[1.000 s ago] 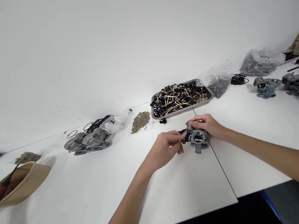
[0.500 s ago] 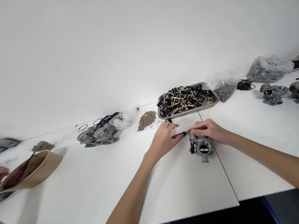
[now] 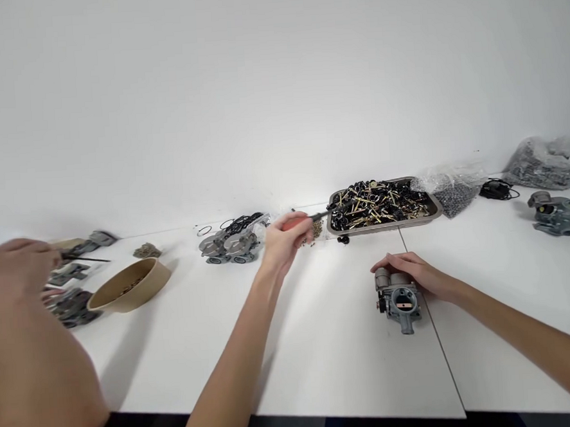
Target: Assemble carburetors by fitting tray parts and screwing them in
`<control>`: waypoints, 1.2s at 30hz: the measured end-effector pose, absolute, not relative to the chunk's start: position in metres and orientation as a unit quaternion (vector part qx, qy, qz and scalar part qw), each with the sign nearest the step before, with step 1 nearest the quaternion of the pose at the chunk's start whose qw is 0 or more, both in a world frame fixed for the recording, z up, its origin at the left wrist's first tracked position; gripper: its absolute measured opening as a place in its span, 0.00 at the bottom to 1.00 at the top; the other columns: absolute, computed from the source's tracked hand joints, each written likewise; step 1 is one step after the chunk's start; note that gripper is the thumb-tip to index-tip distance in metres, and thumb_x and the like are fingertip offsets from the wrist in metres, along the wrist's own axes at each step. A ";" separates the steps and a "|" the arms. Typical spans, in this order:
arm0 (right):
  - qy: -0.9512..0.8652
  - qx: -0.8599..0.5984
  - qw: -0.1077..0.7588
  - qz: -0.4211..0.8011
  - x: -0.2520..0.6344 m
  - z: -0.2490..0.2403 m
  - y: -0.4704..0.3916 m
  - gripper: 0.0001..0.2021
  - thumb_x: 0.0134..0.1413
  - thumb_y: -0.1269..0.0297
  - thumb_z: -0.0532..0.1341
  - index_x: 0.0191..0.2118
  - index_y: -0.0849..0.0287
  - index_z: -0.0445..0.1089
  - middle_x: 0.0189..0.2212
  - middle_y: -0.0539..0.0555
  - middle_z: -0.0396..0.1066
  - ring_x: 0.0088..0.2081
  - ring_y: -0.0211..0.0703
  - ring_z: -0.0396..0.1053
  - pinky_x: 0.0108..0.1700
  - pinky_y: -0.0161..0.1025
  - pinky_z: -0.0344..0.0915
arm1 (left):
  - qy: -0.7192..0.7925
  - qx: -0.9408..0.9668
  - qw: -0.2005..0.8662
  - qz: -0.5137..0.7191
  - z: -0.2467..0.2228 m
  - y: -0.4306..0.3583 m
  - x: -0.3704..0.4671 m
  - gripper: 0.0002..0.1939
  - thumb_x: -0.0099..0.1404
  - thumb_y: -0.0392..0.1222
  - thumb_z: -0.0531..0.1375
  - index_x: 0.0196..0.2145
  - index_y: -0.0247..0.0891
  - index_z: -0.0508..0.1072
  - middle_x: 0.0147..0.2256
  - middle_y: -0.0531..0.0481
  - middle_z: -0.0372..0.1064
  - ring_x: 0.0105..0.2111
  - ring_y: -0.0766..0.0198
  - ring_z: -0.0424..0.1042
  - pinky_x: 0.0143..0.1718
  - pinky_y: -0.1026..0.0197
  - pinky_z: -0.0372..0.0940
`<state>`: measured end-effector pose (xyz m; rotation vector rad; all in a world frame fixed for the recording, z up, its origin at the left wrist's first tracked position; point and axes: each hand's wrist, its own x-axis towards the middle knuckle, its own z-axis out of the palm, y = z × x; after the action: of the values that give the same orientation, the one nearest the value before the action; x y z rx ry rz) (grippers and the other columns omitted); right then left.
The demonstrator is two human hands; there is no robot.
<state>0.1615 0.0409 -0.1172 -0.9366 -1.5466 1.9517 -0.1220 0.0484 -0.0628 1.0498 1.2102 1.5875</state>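
Note:
My left hand [image 3: 286, 239] is closed round the red handle of a screwdriver [image 3: 298, 223], whose dark shaft points right toward the metal tray of parts. Gold-coloured small pieces [image 3: 317, 231] lie partly hidden behind that hand. At the right, my right hand [image 3: 414, 271] curls round the back of a grey carburetor [image 3: 402, 301] that stands on the white table with its round bore facing me. Its fingers rest behind and along the carburetor's top.
A tray [image 3: 387, 225] holds black and gold parts. Carburetors [image 3: 229, 248] and a tan bowl [image 3: 161, 279] stand left; plastic bags [image 3: 545, 165] and another carburetor [image 3: 559, 213] are right. Another person's hand [image 3: 18, 268] holds a dark tool at far left.
My left hand has moved up and left from the carburetor, lifting the screwdriver. My right hand has shifted behind the carburetor. The view has turned left, and another person's arm has come in.

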 end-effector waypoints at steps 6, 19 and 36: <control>-0.571 -0.348 0.226 0.708 0.160 -0.121 0.041 0.27 0.57 0.38 0.59 0.41 0.60 0.77 0.38 0.56 0.74 0.37 0.41 0.70 0.40 0.37 0.67 | 0.412 0.215 0.431 0.773 -0.085 0.056 -0.177 0.05 0.52 0.27 0.66 0.26 0.30 0.74 0.23 0.52 0.69 0.21 0.76 0.65 0.23 0.72 0.64; -0.813 -0.499 0.141 0.264 0.201 -0.055 0.096 0.17 0.62 0.54 0.57 0.49 0.57 0.73 0.50 0.58 0.73 0.48 0.47 0.70 0.50 0.44 0.65 | 0.419 0.148 0.452 0.774 -0.102 0.058 -0.199 0.10 0.64 0.33 0.60 0.25 0.33 0.71 0.21 0.54 0.68 0.23 0.74 0.64 0.29 0.69 0.67; -0.805 -0.554 -0.110 0.184 0.228 -0.054 0.195 0.11 0.54 0.59 0.61 0.36 0.61 0.77 0.38 0.59 0.77 0.36 0.48 0.73 0.34 0.38 0.63 | 0.506 0.246 0.307 0.767 -0.107 0.058 -0.192 0.16 0.43 0.40 0.70 0.23 0.32 0.67 0.21 0.50 0.70 0.13 0.69 0.63 0.16 0.65 0.57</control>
<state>0.2283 0.1952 -0.0537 -1.8722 -2.7221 0.6207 -0.1922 0.0580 -0.1071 0.6512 1.3380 2.0295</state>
